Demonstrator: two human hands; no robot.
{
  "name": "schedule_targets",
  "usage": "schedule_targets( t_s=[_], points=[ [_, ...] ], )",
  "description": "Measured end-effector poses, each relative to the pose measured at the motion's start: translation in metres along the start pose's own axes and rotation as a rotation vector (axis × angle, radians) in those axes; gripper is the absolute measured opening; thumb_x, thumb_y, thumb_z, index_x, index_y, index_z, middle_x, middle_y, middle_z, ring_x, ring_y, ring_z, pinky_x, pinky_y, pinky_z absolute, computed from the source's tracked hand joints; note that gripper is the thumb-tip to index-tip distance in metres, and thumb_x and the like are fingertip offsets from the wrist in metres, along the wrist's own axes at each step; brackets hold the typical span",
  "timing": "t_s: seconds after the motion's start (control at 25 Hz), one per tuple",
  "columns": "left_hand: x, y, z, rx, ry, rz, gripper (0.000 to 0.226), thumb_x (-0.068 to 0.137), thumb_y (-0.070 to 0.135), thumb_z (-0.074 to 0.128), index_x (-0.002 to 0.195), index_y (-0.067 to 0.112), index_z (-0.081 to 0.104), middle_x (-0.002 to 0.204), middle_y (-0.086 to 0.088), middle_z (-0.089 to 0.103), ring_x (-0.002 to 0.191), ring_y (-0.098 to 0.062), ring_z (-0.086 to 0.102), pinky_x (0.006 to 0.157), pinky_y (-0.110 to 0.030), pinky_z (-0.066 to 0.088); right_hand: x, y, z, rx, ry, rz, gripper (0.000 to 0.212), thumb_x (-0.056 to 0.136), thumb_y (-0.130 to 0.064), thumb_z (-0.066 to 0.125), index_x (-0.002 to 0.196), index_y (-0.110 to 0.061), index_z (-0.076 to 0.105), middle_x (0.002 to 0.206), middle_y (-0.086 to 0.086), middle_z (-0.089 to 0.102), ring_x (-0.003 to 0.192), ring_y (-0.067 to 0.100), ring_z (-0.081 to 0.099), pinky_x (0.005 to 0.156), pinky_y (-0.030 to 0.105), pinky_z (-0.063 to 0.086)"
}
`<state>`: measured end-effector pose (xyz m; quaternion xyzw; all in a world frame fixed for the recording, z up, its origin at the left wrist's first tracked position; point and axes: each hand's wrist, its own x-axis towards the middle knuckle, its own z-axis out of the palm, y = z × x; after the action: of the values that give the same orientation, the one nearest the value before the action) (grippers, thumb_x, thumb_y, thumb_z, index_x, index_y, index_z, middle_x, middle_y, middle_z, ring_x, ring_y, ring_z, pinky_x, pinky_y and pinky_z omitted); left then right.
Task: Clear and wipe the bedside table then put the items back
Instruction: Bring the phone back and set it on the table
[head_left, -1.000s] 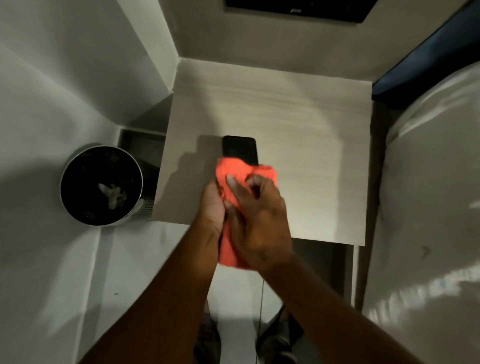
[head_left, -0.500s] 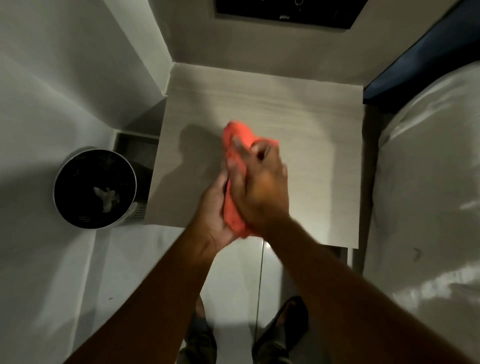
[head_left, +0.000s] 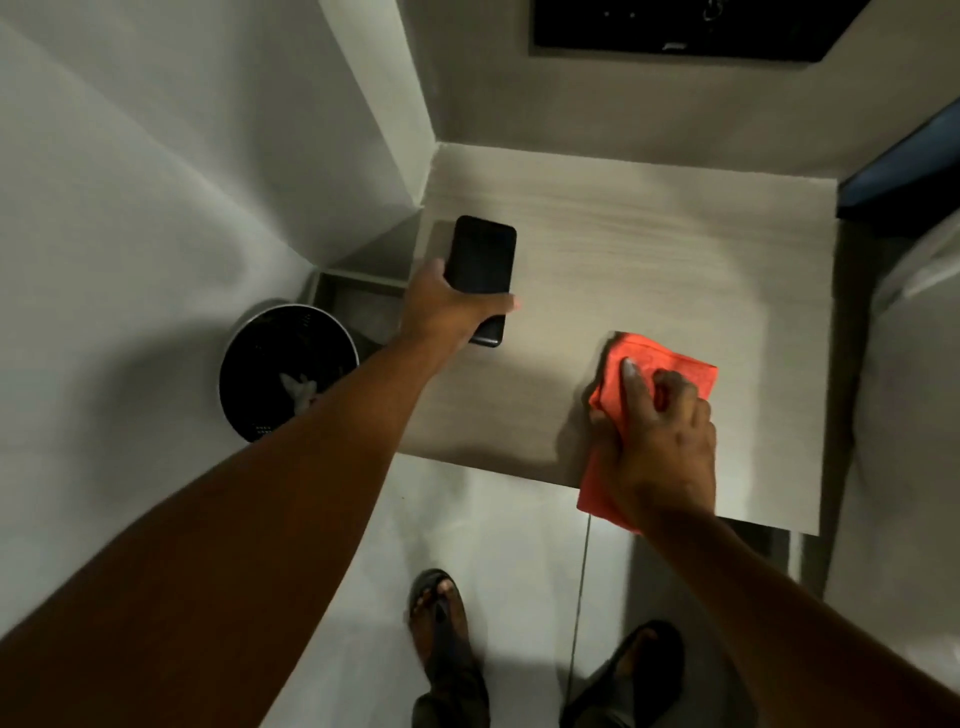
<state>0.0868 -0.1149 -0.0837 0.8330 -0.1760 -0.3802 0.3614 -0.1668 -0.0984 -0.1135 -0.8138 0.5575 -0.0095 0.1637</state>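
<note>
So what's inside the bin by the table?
The bin holds one pale crumpled scrap on its dark bottom. The left forearm covers its near right rim, so that part is hidden.

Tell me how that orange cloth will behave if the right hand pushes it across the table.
The orange cloth is probably floppy: it bunches under the right hand and droops over the bedside table edge. It looks light and likely slides easily on the smooth top, though it may crumple rather than stay flat.
</note>
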Motion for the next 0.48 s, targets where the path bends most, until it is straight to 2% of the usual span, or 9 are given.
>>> schedule_targets(
  t_s=[0.08,0.24,0.28,0.36,0.48],
  points=[
    [0.008,0.007,-0.003,0.196,0.045,0.081,0.067,0.061,0.031,0.092,0.112,0.013,0.052,0.097,0.0,0.062,0.084,-0.018,0.066,0.058,-0.025,0.055,-0.001,-0.004,0.005,-0.009,0.033,0.015,0.064,0.092,-0.05,0.046,0.148,-0.02,0.039,0.137,0.023,0.044,0.112,0.044,0.047,0.091,0.049,0.043],
    [0.011,-0.001,-0.005,0.603,0.017,0.164,0.085,0.063,0.055,0.078,0.125,0.012,0.038,0.108,-0.006,0.058,0.09,-0.028,0.064,0.077,-0.042,0.06,-0.003,-0.007,0.006,-0.038,0.017,0.046,0.065,0.093,-0.053,0.042,0.149,-0.02,0.035,0.141,0.023,0.041,0.114,0.043,0.045,0.093,0.05,0.04],
    [0.012,-0.002,-0.005,0.634,0.02,0.15,0.086,0.064,0.059,0.075,0.126,0.013,0.037,0.107,-0.006,0.059,0.089,-0.028,0.064,0.079,-0.043,0.06,-0.004,-0.008,0.006,-0.045,0.018,0.043,0.065,0.093,-0.053,0.041,0.149,-0.02,0.035,0.141,0.023,0.041,0.115,0.044,0.045,0.094,0.05,0.04],
    [0.018,-0.001,-0.005,0.648,0.03,0.144,0.087,0.065,0.065,0.071,0.128,0.013,0.041,0.103,-0.004,0.058,0.085,-0.025,0.062,0.072,-0.037,0.057,-0.004,-0.009,0.007,-0.055,0.033,0.034,0.065,0.094,-0.053,0.041,0.149,-0.019,0.035,0.141,0.024,0.041,0.113,0.044,0.045,0.092,0.049,0.04],
    [0.028,0.004,-0.005,0.748,0.0,0.177,0.087,0.07,0.071,0.066,0.131,0.012,0.045,0.101,-0.005,0.056,0.088,-0.024,0.061,0.069,-0.034,0.052,-0.003,-0.01,0.007,-0.069,0.046,0.022,0.065,0.094,-0.052,0.041,0.149,-0.018,0.036,0.14,0.024,0.042,0.111,0.043,0.046,0.09,0.048,0.04]
  ],
)
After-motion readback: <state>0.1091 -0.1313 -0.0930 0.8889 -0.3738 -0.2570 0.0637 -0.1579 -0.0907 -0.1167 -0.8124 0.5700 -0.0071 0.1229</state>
